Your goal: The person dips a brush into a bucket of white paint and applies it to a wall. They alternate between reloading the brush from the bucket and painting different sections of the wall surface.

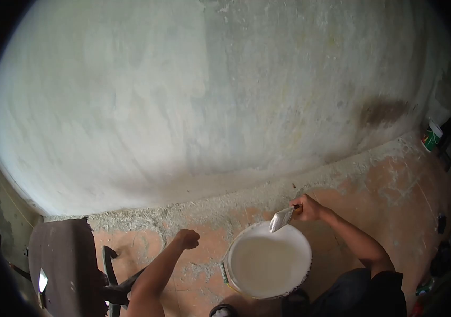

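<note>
Currently, the right grip [308, 208] clasps a flat, white-coated brush [280, 220] over the far rim of a round bucket [245, 233] of smooth whitish liquid; the left grip [187, 239] is a curled fist nearby. The wall [172, 105] looks chalky; the green tub's [431, 139] markings are unreadable.

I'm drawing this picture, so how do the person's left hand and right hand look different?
The right hand grips a paintbrush; the left hand is curled, with nothing visible in it. The right hand is near the white bucket; the left hand is over the floor. Both hands are bare.
</note>
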Tool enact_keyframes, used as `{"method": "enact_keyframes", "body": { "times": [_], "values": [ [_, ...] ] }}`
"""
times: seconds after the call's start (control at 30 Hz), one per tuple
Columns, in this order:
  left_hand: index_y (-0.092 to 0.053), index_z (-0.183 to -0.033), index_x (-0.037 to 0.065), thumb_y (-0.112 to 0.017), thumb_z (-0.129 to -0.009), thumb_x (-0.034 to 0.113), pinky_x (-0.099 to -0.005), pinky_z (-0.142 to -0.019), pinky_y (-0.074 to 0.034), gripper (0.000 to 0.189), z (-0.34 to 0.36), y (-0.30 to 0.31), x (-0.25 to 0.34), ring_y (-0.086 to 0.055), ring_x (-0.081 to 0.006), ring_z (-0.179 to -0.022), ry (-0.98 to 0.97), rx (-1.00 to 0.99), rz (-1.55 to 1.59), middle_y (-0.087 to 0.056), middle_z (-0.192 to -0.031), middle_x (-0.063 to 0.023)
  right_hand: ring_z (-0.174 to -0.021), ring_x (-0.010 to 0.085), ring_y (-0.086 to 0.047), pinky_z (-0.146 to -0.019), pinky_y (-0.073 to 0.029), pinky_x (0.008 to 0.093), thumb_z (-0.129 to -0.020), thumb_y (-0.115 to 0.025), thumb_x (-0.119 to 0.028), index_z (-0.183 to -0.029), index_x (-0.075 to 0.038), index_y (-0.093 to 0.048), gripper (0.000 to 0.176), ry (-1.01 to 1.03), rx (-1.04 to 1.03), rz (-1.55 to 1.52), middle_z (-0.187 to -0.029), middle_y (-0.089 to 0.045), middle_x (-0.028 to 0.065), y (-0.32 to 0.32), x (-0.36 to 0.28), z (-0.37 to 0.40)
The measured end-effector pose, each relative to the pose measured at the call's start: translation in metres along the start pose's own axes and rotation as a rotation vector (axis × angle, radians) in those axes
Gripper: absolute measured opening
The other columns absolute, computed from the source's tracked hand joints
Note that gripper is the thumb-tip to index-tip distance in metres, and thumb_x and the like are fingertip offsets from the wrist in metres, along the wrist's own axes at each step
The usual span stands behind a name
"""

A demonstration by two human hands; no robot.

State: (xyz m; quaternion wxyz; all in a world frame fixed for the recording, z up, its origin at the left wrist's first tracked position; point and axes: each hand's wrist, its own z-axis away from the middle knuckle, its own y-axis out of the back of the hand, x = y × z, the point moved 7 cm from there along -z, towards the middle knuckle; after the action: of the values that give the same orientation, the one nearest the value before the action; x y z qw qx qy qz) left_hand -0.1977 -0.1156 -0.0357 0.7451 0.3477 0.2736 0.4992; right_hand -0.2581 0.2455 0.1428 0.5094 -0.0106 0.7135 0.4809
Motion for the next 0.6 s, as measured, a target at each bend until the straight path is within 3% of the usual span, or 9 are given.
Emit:
{"method": "enact_keyframes", "body": {
  "times": [0.1, 0.23, 0.33, 0.4, 0.43, 0.5, 0.6],
  "values": [
    [-0.062, -0.095, 0.007, -0.048, -0.079, 0.02, -0.0391, -0.075, -0.049, 0.026, 0.002, 0.001, -0.006, -0.06, -0.0278, -0.092, 0.013, 0.01, -0.007, -0.063, -0.096, -0.0126, -0.054, 0.0056, -0.035, -0.048, -0.03, 0.0256, -0.064, -0.063, -0.003, -0.063, -0.004, -0.046, 0.016, -0.021, 0.006, -0.241, -0.053, -0.038, -0.0018, 0.006, -0.012, -0.004],
    [-0.061, -0.097, 0.007, -0.047, -0.078, 0.025, -0.0411, -0.077, -0.048, 0.029, 0.001, -0.007, -0.013, -0.059, -0.0301, -0.092, 0.014, 0.006, 0.019, -0.062, -0.096, -0.0135, -0.055, 0.0049, -0.035, -0.049, -0.031, 0.0254, -0.064, -0.065, -0.005, -0.065, -0.003, -0.048, 0.017, 0.013, -0.013, -0.281, -0.054, -0.039, -0.0014, 0.008, -0.025, -0.006],
    [-0.06, -0.098, 0.007, -0.047, -0.078, 0.025, -0.0412, -0.078, -0.048, 0.03, -0.001, -0.011, -0.015, -0.059, -0.0301, -0.093, 0.025, -0.019, 0.042, -0.062, -0.098, -0.0138, -0.052, 0.009, -0.043, -0.049, -0.034, 0.0276, -0.062, -0.066, -0.005, -0.065, -0.003, -0.049, 0.017, 0.1, -0.039, -0.054, -0.054, -0.046, 0.0022, -0.001, -0.029, -0.006],
    [-0.06, -0.098, 0.007, -0.047, -0.078, 0.025, -0.0412, -0.078, -0.048, 0.03, 0.001, -0.01, -0.014, -0.059, -0.0301, -0.094, 0.019, -0.022, 0.042, -0.061, -0.099, -0.0139, -0.05, 0.0179, -0.05, -0.048, -0.038, 0.0314, -0.061, -0.066, -0.007, -0.065, -0.005, -0.052, 0.014, 0.244, -0.05, 0.199, -0.053, -0.05, 0.006, -0.018, -0.025, -0.003],
    [-0.059, -0.099, 0.007, -0.047, -0.078, 0.025, -0.0413, -0.079, -0.047, 0.03, 0.001, -0.011, -0.013, -0.058, -0.0301, -0.095, 0.015, -0.027, 0.049, -0.061, -0.099, -0.0141, -0.05, 0.0179, -0.05, -0.048, -0.038, 0.0314, -0.061, -0.066, -0.007, -0.065, -0.005, -0.052, 0.014, 0.241, -0.048, 0.2, -0.053, -0.05, 0.006, -0.022, -0.022, 0.0],
    [-0.059, -0.099, 0.008, -0.047, -0.078, 0.025, -0.0414, -0.079, -0.047, 0.03, -0.001, -0.014, -0.013, -0.058, -0.0302, -0.095, 0.011, -0.038, 0.047, -0.061, -0.1, -0.014, -0.055, 0.0273, -0.053, -0.051, -0.041, 0.0349, -0.058, -0.065, -0.01, -0.065, -0.005, -0.053, 0.015, 0.105, -0.228, 0.36, -0.06, -0.055, 0.0101, -0.04, -0.002, 0.006],
    [-0.059, -0.099, 0.009, -0.047, -0.079, 0.026, -0.0416, -0.08, -0.047, 0.029, -0.001, -0.005, -0.021, -0.058, -0.0305, -0.095, 0.019, -0.017, 0.059, -0.061, -0.1, -0.0141, -0.054, 0.0251, -0.053, -0.052, -0.04, 0.0339, -0.06, -0.064, -0.016, -0.067, -0.006, -0.054, 0.015, 0.122, -0.241, 0.313, -0.059, -0.055, 0.0077, -0.042, 0.01, 0.007]
  ]
}}
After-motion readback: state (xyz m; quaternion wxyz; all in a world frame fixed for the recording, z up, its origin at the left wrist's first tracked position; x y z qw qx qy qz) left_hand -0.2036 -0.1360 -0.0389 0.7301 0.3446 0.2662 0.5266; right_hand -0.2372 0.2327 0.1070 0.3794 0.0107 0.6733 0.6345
